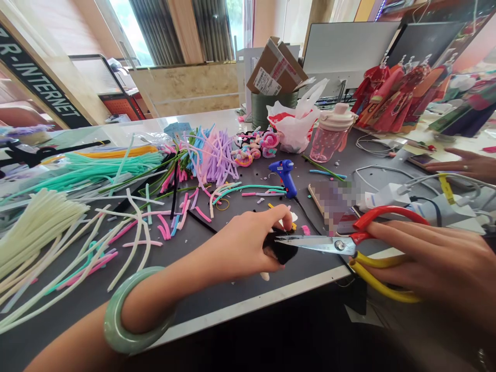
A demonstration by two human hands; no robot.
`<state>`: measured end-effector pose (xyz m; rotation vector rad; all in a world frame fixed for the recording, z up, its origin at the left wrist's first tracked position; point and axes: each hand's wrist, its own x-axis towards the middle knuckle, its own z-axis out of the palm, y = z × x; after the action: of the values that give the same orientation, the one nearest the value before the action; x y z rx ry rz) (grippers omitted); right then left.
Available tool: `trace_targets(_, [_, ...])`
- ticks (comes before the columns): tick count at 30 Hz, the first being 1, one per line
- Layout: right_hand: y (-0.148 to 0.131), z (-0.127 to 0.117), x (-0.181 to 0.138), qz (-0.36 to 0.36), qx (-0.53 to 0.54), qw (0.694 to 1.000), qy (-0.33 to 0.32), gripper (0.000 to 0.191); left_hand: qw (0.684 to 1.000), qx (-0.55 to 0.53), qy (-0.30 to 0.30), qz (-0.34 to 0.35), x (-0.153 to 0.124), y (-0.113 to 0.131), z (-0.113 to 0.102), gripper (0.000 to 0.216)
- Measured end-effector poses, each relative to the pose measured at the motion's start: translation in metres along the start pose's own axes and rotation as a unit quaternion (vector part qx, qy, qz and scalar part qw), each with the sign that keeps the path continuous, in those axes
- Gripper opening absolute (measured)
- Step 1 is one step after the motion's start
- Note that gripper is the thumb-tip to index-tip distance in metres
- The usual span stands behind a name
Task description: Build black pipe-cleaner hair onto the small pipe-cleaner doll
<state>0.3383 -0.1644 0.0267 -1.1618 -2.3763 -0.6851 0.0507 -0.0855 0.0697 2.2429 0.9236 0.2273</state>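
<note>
My left hand (253,240) is closed around a fuzzy black piece (285,251), with bits of white and yellow showing just behind it. A green bangle circles that wrist. In my right hand (430,258) is a pair of scissors (349,245) with one red and one yellow handle. Its blades reach left across the black piece and look nearly closed. A pink scrap (306,230) lies just beyond the blades. Behind my left hand a blue glue gun (284,175) rests on the dark table.
Cream pipe cleaners (42,222), teal ones (116,168) and purple ones (217,155) cover the left and middle. Cut pieces are scattered between. A phone (329,206), power strip with cables (418,201) and pink bottle (329,134) stand right. Another person's hand (459,164) is at far right.
</note>
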Motion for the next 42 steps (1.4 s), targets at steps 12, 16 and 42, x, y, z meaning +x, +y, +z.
trace_targets(12, [-0.015,0.014,0.023,0.038,0.017,0.997,0.06,0.025,0.999,0.042,0.002,-0.022,0.002,0.001,-0.003,0.035])
trace_targets(16, [-0.021,0.016,0.029,0.048,0.026,0.997,0.051,0.029,0.999,0.037,-0.008,-0.015,0.003,-0.001,-0.001,0.041])
trace_targets(42, [-0.006,0.016,0.021,0.014,-0.025,0.999,0.03,0.015,0.998,-0.058,-0.009,-0.032,0.001,-0.003,0.002,0.054])
